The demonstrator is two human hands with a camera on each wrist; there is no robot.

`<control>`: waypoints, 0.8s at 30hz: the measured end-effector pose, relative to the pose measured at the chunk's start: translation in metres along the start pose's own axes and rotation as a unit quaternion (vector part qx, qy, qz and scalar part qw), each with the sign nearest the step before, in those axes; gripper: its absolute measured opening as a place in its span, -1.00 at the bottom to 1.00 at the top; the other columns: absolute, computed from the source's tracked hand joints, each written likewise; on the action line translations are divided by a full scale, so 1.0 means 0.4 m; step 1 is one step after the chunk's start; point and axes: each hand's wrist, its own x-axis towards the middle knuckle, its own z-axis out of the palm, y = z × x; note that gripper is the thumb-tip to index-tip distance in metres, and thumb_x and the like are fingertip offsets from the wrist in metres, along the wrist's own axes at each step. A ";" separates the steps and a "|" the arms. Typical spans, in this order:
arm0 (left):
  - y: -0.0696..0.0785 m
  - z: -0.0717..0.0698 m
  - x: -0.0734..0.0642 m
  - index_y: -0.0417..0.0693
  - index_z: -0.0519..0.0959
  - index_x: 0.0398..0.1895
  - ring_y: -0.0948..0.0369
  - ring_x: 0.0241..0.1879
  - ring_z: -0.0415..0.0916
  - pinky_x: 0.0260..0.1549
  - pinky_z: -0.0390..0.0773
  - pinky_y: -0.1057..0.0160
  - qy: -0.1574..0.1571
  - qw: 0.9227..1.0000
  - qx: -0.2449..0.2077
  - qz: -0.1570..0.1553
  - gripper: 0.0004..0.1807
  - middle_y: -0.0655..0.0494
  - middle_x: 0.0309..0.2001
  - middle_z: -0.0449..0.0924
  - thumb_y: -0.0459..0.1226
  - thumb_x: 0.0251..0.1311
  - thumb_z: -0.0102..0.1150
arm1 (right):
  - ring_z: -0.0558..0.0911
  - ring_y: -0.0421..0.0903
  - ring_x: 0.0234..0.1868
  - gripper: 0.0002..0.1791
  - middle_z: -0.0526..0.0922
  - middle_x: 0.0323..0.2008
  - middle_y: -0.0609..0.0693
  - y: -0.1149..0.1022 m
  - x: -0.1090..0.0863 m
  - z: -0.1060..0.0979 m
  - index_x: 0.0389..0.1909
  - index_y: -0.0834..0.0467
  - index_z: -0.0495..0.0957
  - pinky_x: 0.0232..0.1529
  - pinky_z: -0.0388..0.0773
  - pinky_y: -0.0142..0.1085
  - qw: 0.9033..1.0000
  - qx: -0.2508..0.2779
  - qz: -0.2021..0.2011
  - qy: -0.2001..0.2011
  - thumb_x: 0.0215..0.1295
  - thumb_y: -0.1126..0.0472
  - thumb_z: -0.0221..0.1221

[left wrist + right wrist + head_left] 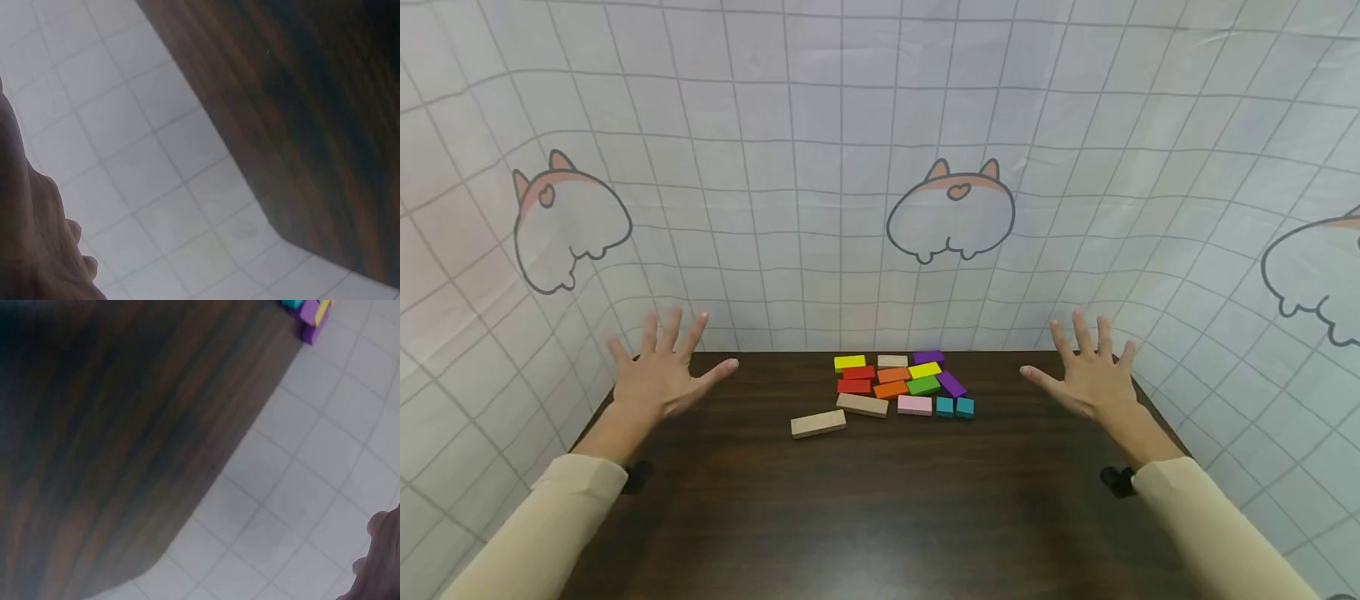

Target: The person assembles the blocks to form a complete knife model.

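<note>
Both hands are raised over the far part of the dark table, fingers spread and holding nothing. My left hand [658, 379] is at the left side, its thumb pointing toward the blocks; my right hand [1093, 379] mirrors it at the right. Between them lies a group of coloured blocks: a red block [854, 387], an orange block [891, 390], a green block [923, 385], a pink block [914, 405], a purple block [951, 384], a yellow block [849, 363] and two small teal blocks. A plain wooden block [818, 424] lies nearest me, tilted beside another wooden block [862, 406].
The brown wood-grain table [850, 517] ends just behind the blocks. A white gridded curtain [842, 167] with animal drawings hangs behind and along both sides. Black wrist-camera mounts [1118, 482] sit below the wrists, near the cream sleeves [1210, 525].
</note>
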 end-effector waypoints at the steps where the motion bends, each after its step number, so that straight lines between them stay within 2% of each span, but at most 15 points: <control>1: 0.004 0.010 -0.004 0.34 -0.42 0.66 -0.34 0.60 -0.50 0.22 -0.64 -0.62 -0.002 1.000 -0.001 0.002 0.10 -0.14 0.67 -0.49 0.59 0.22 -0.39 | -0.46 0.44 0.59 0.14 -0.47 0.65 0.21 -0.006 -0.003 0.009 0.67 -0.04 -0.37 0.30 -0.45 0.61 1.000 0.001 -0.001 0.000 0.32 -0.64 -0.26; 8: 0.056 0.086 -0.032 0.31 -0.34 0.68 -0.33 0.61 -0.45 0.25 -0.67 -0.58 -0.021 1.000 -0.014 0.014 0.11 -0.16 0.67 -0.38 0.59 0.22 -0.36 | -0.37 0.45 0.60 0.14 -0.36 0.66 0.21 -0.060 -0.031 0.070 0.68 -0.03 -0.27 0.33 -0.50 0.57 1.000 0.025 -0.011 0.001 0.31 -0.63 -0.19; 15: 0.129 0.160 -0.074 0.31 -0.22 0.69 -0.29 0.63 -0.36 0.32 -0.53 -0.58 -0.028 0.999 -0.023 0.025 0.12 -0.12 0.68 -0.26 0.59 0.19 -0.29 | -0.28 0.44 0.61 0.12 -0.25 0.67 0.19 -0.133 -0.066 0.122 0.68 -0.02 -0.17 0.36 -0.37 0.57 0.998 0.047 -0.030 0.018 0.31 -0.59 -0.11; 19: 0.175 0.185 -0.099 0.27 -0.12 0.68 -0.28 0.63 -0.30 0.34 -0.44 -0.58 -0.044 0.998 -0.027 0.024 0.12 -0.12 0.68 -0.20 0.59 0.17 -0.23 | -0.24 0.42 0.62 0.11 -0.18 0.67 0.16 -0.183 -0.089 0.151 0.67 -0.02 -0.10 0.39 -0.34 0.54 0.997 0.067 -0.041 0.024 0.29 -0.55 -0.03; 24: 0.225 0.200 -0.115 0.24 -0.06 0.68 -0.30 0.62 -0.24 0.33 -0.38 -0.60 -0.082 0.996 -0.040 0.024 0.17 -0.15 0.66 -0.14 0.62 0.12 -0.19 | -0.15 0.39 0.62 0.08 -0.07 0.66 0.14 -0.249 -0.107 0.182 0.66 -0.03 -0.03 0.42 -0.26 0.51 0.993 0.093 -0.064 0.028 0.29 -0.52 0.04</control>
